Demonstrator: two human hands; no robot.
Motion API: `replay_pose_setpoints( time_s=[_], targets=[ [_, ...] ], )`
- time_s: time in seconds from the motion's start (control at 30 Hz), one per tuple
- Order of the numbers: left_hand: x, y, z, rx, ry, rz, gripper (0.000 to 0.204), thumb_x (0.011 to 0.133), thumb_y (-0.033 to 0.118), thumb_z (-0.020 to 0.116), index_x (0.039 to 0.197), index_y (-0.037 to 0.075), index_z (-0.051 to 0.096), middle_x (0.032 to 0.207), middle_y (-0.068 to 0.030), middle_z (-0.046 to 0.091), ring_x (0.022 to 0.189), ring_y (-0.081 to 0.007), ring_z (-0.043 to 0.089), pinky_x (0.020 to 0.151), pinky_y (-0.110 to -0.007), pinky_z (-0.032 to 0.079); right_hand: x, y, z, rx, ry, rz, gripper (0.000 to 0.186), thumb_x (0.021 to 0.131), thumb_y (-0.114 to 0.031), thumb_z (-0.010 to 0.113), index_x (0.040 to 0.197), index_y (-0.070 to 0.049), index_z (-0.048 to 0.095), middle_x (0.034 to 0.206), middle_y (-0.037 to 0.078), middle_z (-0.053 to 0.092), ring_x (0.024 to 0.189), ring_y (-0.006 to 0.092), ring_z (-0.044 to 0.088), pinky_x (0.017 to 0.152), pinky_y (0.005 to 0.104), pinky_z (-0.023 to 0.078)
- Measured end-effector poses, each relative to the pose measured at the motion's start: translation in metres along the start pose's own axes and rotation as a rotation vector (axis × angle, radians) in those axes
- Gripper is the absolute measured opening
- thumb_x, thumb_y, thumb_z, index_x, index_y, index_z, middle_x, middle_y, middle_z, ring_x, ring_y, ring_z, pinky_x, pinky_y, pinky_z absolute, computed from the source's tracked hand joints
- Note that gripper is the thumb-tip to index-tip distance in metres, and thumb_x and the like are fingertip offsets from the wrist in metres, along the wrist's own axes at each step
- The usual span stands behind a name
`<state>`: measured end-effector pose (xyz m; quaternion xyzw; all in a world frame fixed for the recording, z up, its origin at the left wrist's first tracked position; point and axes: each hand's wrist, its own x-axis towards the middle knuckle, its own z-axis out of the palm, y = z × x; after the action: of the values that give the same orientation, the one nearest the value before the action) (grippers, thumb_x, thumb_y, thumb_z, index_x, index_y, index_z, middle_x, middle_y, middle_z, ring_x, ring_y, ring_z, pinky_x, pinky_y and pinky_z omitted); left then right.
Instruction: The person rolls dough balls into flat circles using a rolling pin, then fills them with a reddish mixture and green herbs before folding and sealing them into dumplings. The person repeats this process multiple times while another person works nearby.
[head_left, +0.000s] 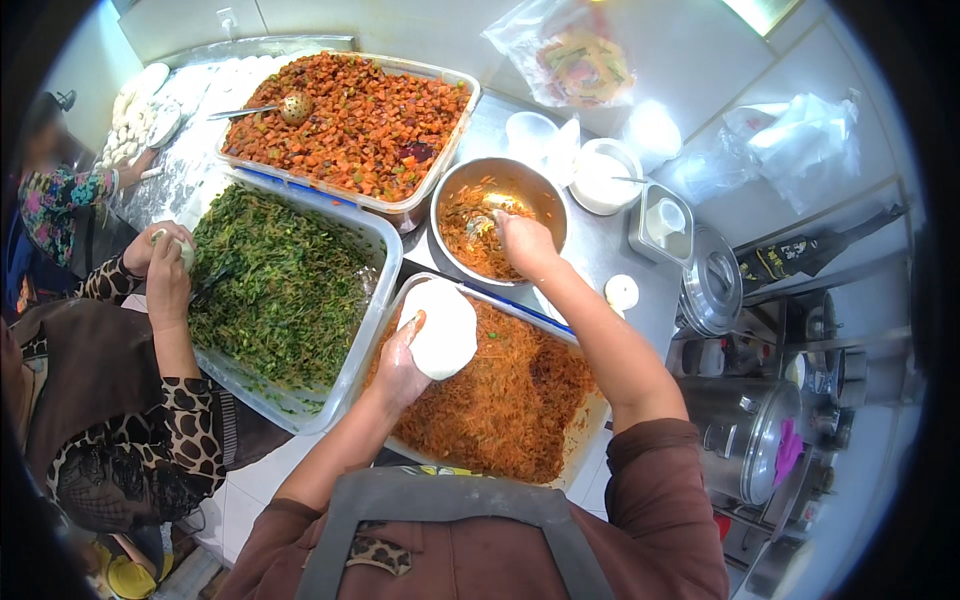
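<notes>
Flat round of dough (pixel 447 330) in the left hand (pixel 400 365), right hand (pixel 525 245) down in a metal bowl (pixel 555 200)

Held above the near tub (pixel 583 450) of shredded orange filling (pixel 500 400), pale and uncreased. Pinched near its left edge, with the left thumb, smeared orange, on top and the other fingers mostly hidden beneath. On the right, fingers bent and close together at the filling inside the bowl; cannot tell whether pinching a utensil or some filling.

Just beyond the near tub, the bowl itself, on a metal table (pixel 600 240). Right of the bowl, a white tub (pixel 600 195), a metal box (pixel 660 240) and a small white round item (pixel 621 292). Further right, a round metal lid (pixel 712 285) and a big pot (pixel 735 440) with a purple cloth (pixel 788 450).

To the left, chopped greens (pixel 275 280) in a clear tub; behind, diced orange filling (pixel 350 125) with a ladle (pixel 293 108) resting on it. At the left edge, a co-worker's hands (pixel 168 275) around a pale dough piece (pixel 186 248); farther back, another person (pixel 70 190) by the floury worktop (pixel 190 125)
</notes>
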<state>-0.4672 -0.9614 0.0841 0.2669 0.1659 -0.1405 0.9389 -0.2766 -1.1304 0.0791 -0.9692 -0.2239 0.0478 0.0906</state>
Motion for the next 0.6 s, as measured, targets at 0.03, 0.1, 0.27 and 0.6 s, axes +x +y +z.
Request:
replay_pose_setpoints(
  time_s=[0.03,0.1,0.27,0.6],
  targets=[
    [0.005,0.0,-0.001,-0.013,0.006,0.016,0.044,0.093,0.029,0.04,0.126,0.001,0.038,0.119,-0.014,0.051,0.106,-0.0268,0.053,0.091,-0.041,0.043,0.002,0.0,0.004,0.046,-0.103,-0.021,0.026,0.086,-0.012,0.041,0.108,-0.007,0.054,0.088,0.018,0.061,0.077,0.0321,0.061,0.065,0.0401,0.048],
    [0.017,0.001,0.0,-0.049,0.073,0.042,0.045,0.093,0.029,0.04,0.127,0.0,0.037,0.12,-0.0152,0.051,0.107,-0.0281,0.053,0.092,-0.043,0.043,-0.008,0.009,-0.001,-0.081,-0.074,-0.244,0.028,0.086,-0.012,0.042,0.111,-0.009,0.054,0.089,0.017,0.061,0.077,0.0309,0.061,0.065,0.0397,0.048],
    [0.049,-0.002,-0.003,-0.141,0.076,0.102,0.043,0.093,0.027,0.038,0.126,0.0,0.038,0.12,-0.0154,0.051,0.107,-0.0283,0.053,0.092,-0.043,0.043,-0.027,0.036,-0.049,-0.298,-0.192,-0.356,0.033,0.085,-0.009,0.042,0.116,-0.008,0.052,0.088,0.014,0.061,0.076,0.029,0.061,0.063,0.0382,0.049],
    [0.085,-0.006,0.011,-0.13,0.116,-0.003,0.041,0.093,0.027,0.039,0.124,0.001,0.042,0.116,-0.0152,0.054,0.104,-0.0273,0.055,0.088,-0.041,0.046,-0.008,0.055,-0.031,-0.562,-0.138,0.1,0.013,0.079,-0.01,0.053,0.086,-0.004,0.063,0.078,0.013,0.064,0.076,0.0225,0.065,0.063,0.0329,0.052]
  ],
)
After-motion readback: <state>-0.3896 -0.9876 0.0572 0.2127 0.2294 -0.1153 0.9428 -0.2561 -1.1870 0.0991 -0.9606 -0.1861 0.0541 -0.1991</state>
